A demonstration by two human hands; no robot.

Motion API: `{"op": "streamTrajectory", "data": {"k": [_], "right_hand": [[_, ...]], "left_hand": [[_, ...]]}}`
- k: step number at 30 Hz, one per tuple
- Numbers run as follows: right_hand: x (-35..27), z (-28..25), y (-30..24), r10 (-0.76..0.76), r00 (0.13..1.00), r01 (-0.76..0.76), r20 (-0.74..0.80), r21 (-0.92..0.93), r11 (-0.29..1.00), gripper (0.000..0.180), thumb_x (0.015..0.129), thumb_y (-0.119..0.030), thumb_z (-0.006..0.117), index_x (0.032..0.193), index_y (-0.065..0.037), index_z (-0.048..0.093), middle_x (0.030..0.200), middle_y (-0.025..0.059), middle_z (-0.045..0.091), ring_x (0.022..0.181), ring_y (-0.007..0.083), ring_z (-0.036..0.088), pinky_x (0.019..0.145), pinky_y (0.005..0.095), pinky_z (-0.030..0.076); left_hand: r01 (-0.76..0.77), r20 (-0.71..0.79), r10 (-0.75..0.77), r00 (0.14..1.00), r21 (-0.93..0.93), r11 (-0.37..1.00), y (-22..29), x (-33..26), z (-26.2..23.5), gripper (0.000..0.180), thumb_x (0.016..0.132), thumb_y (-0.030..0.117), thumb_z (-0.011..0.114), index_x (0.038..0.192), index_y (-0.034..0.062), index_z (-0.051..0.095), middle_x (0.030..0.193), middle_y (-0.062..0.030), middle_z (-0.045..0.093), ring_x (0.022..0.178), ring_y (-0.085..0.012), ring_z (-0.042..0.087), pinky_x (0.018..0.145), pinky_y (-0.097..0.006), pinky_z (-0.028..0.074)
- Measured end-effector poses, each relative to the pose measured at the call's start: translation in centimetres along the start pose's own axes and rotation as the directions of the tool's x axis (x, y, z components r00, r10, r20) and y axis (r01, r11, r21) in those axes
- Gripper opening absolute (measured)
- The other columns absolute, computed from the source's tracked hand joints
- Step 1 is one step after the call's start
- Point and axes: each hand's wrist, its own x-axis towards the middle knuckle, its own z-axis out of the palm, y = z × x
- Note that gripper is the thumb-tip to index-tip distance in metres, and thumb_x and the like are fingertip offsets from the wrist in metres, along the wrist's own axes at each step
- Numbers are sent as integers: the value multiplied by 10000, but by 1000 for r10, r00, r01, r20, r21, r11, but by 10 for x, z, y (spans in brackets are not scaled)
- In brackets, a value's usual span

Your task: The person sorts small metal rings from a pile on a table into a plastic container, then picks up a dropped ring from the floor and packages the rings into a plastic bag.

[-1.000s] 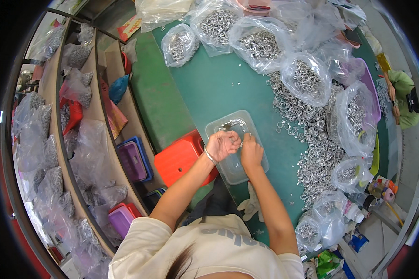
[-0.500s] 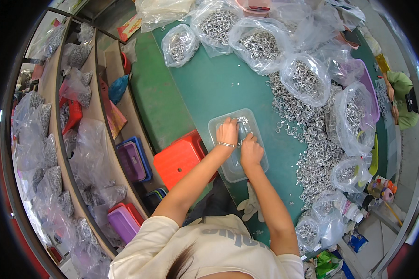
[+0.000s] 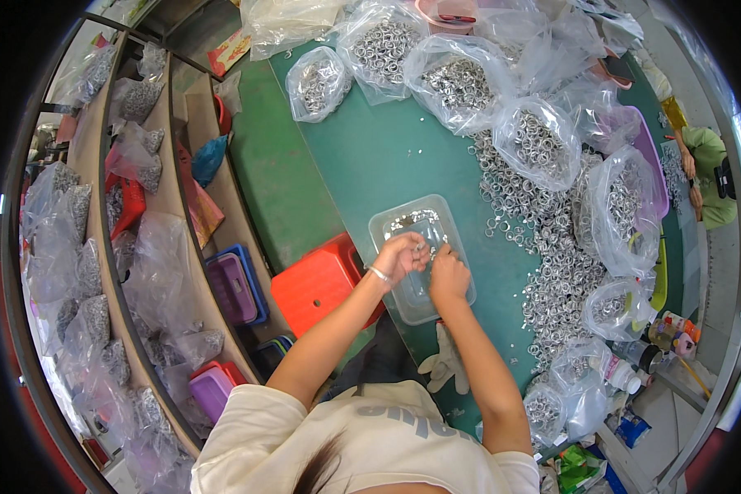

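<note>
Left hand (image 3: 400, 255) and right hand (image 3: 448, 273), fingers curled, grip contents indiscernible, meet over the clear plastic tray (image 3: 403, 224) near the bench (image 3: 370, 156) front edge.

Clear glossy plastic tray (image 3: 436, 226), shiny metal rings (image 3: 552, 272), matt green tabletop (image 3: 387, 156)

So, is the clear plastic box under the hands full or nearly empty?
Nearly empty. The clear plastic box has no lid, and the green table shows through its bottom; only a few small metal pieces lie at its far end.
</note>
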Motion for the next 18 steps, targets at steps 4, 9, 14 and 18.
{"op": "streamTrajectory", "data": {"k": [4,9,14,18], "right_hand": [[-13,-2,9,-22,991,105,-132,668,737,171,860,-129,485,973,-7,521,856,117,608,684,247,608,644,350,502],[-32,4,-5,0,862,-407,507,691,-597,259,913,-242,416,950,-17,540,881,87,583,762,208,558,679,321,475],[-33,10,17,-220,913,-389,343,573,-722,282,921,-247,383,994,-25,541,939,84,580,856,198,557,795,325,455],[-38,-8,24,-165,867,-439,470,565,-699,236,907,-195,418,1006,-18,540,978,88,587,903,187,566,818,297,446]], "left_hand": [[-116,-106,118,987,22,993,-13,-15,1,211,839,146,448,925,6,579,887,-100,567,821,-183,539,716,-281,443],[-231,-81,392,916,694,682,-48,-33,35,335,832,11,375,1123,7,541,1136,-121,560,1062,-257,523,918,-309,399],[-436,288,558,778,887,151,-54,-56,69,411,759,-89,354,1118,0,534,1197,-160,515,1149,-302,469,975,-329,351],[-441,305,486,819,876,194,-42,-64,72,485,691,-166,338,1102,0,534,1229,-184,482,1163,-318,456,979,-347,343]]}}
